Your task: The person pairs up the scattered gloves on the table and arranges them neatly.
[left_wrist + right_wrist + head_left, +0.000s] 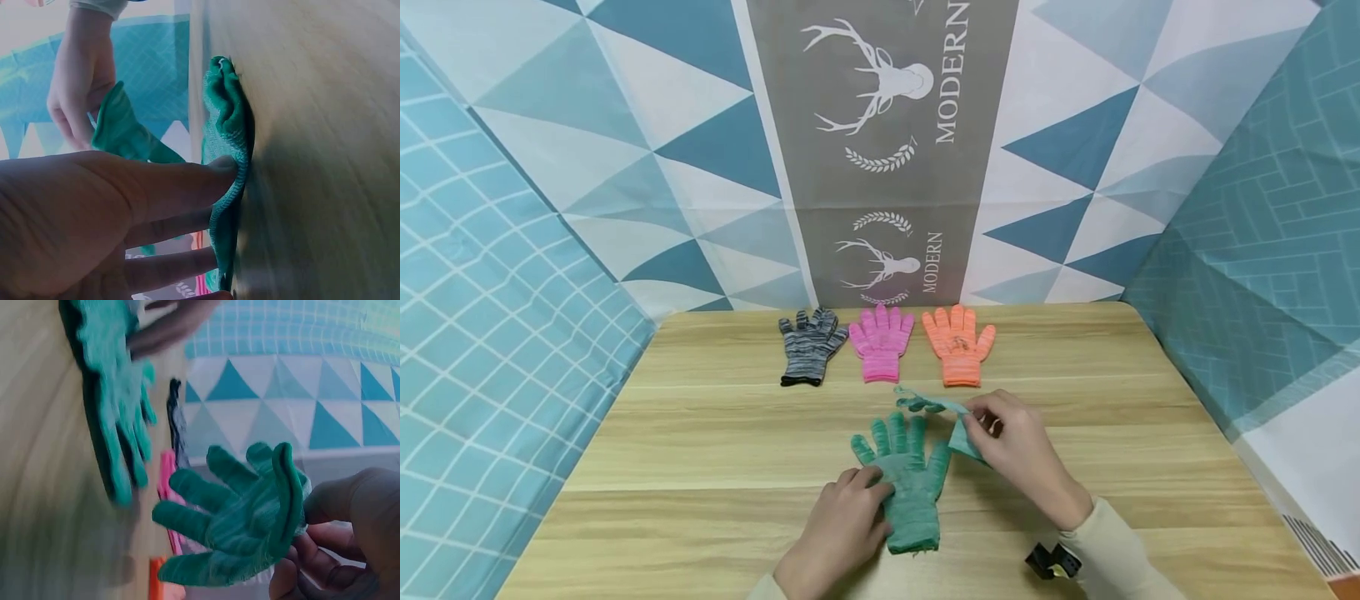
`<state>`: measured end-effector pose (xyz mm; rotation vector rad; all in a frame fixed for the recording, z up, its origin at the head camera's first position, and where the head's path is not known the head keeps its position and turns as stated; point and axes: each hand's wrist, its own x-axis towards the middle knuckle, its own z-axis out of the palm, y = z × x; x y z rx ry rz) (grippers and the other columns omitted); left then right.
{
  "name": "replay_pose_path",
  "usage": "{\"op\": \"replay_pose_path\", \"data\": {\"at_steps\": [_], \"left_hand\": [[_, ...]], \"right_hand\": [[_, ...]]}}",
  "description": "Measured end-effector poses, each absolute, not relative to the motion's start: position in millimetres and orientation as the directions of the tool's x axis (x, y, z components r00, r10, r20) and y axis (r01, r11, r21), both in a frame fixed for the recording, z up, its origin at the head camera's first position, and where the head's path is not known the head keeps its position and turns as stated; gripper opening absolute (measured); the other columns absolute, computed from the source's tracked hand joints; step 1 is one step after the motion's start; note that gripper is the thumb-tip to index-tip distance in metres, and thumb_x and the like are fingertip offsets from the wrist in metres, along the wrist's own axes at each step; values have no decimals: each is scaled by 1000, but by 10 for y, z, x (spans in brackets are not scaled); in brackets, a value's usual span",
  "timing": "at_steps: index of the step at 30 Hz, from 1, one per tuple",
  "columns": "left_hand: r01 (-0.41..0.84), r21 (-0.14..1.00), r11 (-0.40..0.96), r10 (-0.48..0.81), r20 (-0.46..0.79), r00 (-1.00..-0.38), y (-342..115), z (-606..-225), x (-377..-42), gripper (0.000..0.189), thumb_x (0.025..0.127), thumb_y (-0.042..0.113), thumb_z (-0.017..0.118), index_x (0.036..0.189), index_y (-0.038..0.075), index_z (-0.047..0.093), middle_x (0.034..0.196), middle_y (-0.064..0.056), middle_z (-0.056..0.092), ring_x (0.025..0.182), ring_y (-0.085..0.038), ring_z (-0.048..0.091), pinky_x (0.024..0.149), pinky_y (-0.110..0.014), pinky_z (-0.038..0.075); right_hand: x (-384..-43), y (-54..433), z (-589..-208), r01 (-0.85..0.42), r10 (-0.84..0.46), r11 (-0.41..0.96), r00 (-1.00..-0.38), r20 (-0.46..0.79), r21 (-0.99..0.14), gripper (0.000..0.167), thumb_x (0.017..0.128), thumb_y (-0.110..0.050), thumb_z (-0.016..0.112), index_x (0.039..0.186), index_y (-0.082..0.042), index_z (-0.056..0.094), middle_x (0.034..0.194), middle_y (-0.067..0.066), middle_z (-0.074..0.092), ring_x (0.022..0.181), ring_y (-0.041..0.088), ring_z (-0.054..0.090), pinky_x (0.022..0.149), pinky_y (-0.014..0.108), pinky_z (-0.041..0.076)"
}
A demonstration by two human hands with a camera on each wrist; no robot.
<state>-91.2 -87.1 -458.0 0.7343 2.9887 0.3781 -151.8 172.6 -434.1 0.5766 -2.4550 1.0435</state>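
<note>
A green knit glove (913, 500) lies flat on the table, its fingers toward the back and its cuff toward the front. My left hand (848, 521) rests on its left side, thumb and fingertips touching the fabric. My right hand (1011, 442) pinches a second green glove (237, 519) by the cuff, raised above the table to the right of the flat one. In the right wrist view the raised glove's fingers spread away from the pinching thumb and fingers. The left wrist view shows the left thumb along the flat glove's edge (225, 131).
Along the back of the wooden table (715, 442) lie a grey-black glove (808, 346), a pink glove (882, 342) and an orange glove (959, 343). Behind them stands a patterned cloth wall (887, 183). A small black device (1052, 562) sits at the right wrist.
</note>
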Motion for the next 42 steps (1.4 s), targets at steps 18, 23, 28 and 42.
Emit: {"op": "replay_pose_path", "data": {"at_steps": [18, 23, 28, 42], "left_hand": [[431, 272, 861, 444, 12, -896, -883, -4626, -971, 40, 84, 32, 83, 119, 15, 74, 124, -4, 67, 109, -31, 62, 75, -49, 56], [429, 282, 858, 448, -4, -894, -896, -4608, -977, 37, 84, 30, 83, 117, 16, 73, 122, -3, 67, 111, -31, 62, 77, -50, 56], [420, 284, 862, 441, -13, -897, -916, -4621, -970, 43, 85, 32, 83, 121, 14, 73, 129, -8, 65, 117, -34, 61, 81, -53, 57], [398, 273, 876, 408, 22, -913, -1005, -4661, -897, 57, 81, 41, 85, 124, 7, 71, 133, -11, 64, 121, -34, 59, 88, -54, 54]], "right_hand": [[-1398, 1115, -4588, -501, -544, 545, -821, 172, -672, 9, 95, -7, 70, 98, -5, 78, 87, -2, 69, 76, 2, 57, 65, 19, 53], [-1367, 1107, -4681, -518, -600, 563, -792, 112, -644, 10, 97, -10, 69, 104, -7, 77, 93, -2, 72, 83, 2, 60, 72, 21, 54], [-1314, 1190, -4706, -487, -593, 568, -801, 80, -663, 4, 97, -12, 71, 98, -13, 74, 89, -10, 65, 78, -1, 55, 69, 19, 52], [-1240, 1472, -4726, -353, -513, 590, -858, 0, -726, 4, 96, -11, 70, 99, -9, 73, 78, -9, 69, 68, -5, 59, 60, 19, 52]]}}
